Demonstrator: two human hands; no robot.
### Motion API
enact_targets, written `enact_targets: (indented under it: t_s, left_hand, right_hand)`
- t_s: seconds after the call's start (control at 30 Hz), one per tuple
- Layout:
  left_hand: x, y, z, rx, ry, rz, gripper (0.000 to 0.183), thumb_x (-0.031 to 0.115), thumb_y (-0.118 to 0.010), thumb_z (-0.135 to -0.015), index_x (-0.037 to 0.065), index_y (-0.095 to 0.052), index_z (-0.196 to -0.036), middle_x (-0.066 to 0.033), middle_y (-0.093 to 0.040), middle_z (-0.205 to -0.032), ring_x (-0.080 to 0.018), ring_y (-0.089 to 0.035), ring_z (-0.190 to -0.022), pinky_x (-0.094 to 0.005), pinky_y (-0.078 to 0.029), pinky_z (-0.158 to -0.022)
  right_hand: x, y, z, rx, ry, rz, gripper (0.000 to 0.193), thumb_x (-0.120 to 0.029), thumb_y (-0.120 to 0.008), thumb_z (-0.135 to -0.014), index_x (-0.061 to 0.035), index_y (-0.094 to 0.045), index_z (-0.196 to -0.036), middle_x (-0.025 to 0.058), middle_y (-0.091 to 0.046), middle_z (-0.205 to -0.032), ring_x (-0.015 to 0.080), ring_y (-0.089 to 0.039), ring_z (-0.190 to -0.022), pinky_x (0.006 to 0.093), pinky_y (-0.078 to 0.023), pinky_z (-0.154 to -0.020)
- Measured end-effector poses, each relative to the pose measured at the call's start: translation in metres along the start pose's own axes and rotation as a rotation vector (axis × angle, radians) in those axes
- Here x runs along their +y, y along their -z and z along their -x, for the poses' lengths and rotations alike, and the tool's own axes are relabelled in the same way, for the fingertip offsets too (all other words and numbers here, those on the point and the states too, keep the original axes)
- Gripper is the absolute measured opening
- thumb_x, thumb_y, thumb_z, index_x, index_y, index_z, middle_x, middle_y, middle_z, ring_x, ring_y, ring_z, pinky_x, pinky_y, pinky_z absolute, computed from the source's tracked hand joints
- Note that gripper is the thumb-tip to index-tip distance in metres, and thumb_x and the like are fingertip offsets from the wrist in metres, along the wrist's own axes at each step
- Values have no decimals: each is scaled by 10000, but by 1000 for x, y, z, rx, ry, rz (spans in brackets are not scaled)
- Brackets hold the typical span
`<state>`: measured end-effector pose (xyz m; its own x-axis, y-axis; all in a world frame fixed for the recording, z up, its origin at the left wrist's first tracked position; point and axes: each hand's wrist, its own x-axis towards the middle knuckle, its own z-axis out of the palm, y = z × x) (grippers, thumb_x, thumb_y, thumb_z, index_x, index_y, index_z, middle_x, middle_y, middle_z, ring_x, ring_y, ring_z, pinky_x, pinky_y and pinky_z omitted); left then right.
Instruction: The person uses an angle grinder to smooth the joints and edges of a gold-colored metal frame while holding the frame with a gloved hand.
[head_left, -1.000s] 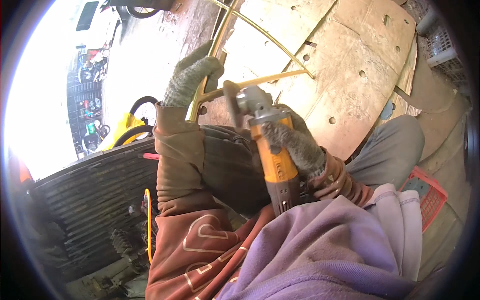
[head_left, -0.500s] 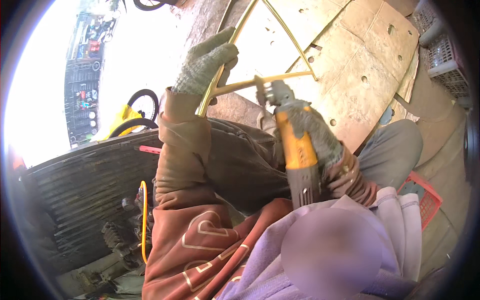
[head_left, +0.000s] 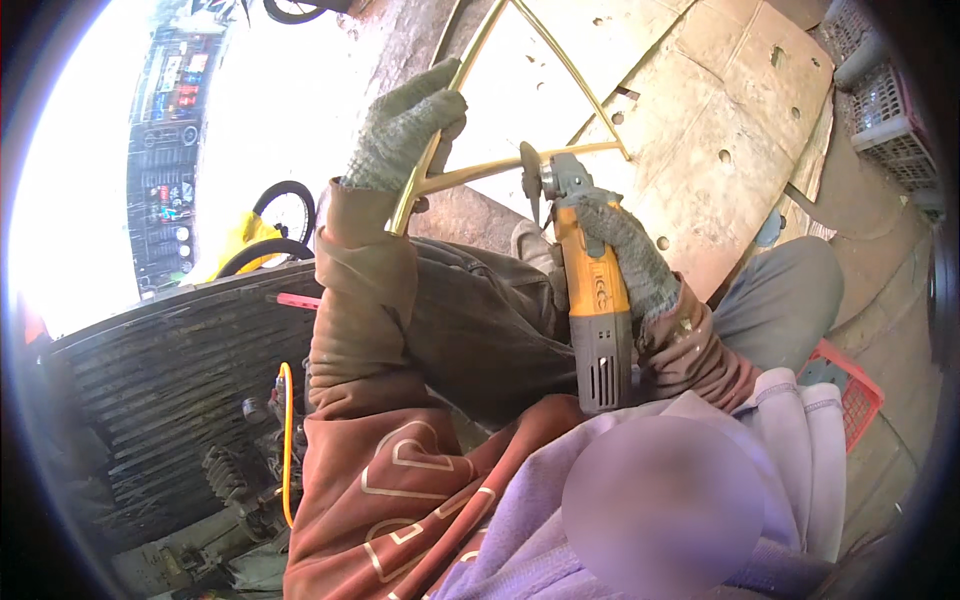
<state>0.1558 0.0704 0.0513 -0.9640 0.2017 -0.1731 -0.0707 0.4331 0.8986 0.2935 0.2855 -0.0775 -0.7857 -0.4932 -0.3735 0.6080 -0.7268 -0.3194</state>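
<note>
My left hand (head_left: 405,130), in a grey knit glove, is closed around one long bar of a gold-coloured metal tube frame (head_left: 480,172). The frame has a triangular look, with a crossbar running toward my right hand. My right hand (head_left: 630,250), also gloved, is wrapped around a yellow and dark grey angle grinder (head_left: 590,280). Its thin disc (head_left: 531,178) stands at the crossbar, overlapping it in view; whether it touches the metal I cannot tell. My bent legs (head_left: 480,310) lie beneath the tool.
Flattened cardboard (head_left: 720,150) with holes covers the floor ahead. Plastic crates (head_left: 880,115) stand at the far right, and a red basket (head_left: 850,400) is beside my right leg. On the left are a ribbed dark panel (head_left: 180,370), an orange hose (head_left: 288,440) and a wheel (head_left: 290,210).
The grinder has turned slightly, and its disc and yellow body look sharper than before. The gold frame and my left hand have shifted a little to the left.
</note>
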Motion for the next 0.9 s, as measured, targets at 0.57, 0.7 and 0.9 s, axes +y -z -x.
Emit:
enact_targets:
  t_s: [0.57, 0.7, 0.9]
  left_hand:
    - [-16, 9, 6, 107, 177, 113, 260, 79, -698, -899, -27, -705, -1135, -101, -710, -937, -151, -691, -867, -265, -534, -701]
    - [-9, 6, -2, 120, 214, 66, 377, 60, -703, -896, -73, -654, -1246, -90, -697, -1021, -118, -665, -858, -209, -516, -717]
    - [-8, -3, 3, 133, 116, 172, 580, 95, -733, -868, -93, -536, -1380, -80, -664, -862, -110, -606, -671, -227, -471, -567]
  right_hand:
    - [3, -62, 21, -150, 51, 57, 367, -252, -765, -921, -23, -608, -1161, 83, -688, -889, 162, -690, -684, 297, -593, -564]
    - [9, -14, 3, -44, 62, -4, 304, -241, -752, -929, -27, -643, -1117, 76, -686, -882, 156, -691, -708, 297, -593, -595]
    - [8, -44, 7, -187, 222, 49, 388, -257, -766, -921, -12, -606, -1176, 63, -692, -936, 132, -663, -703, 263, -569, -614]
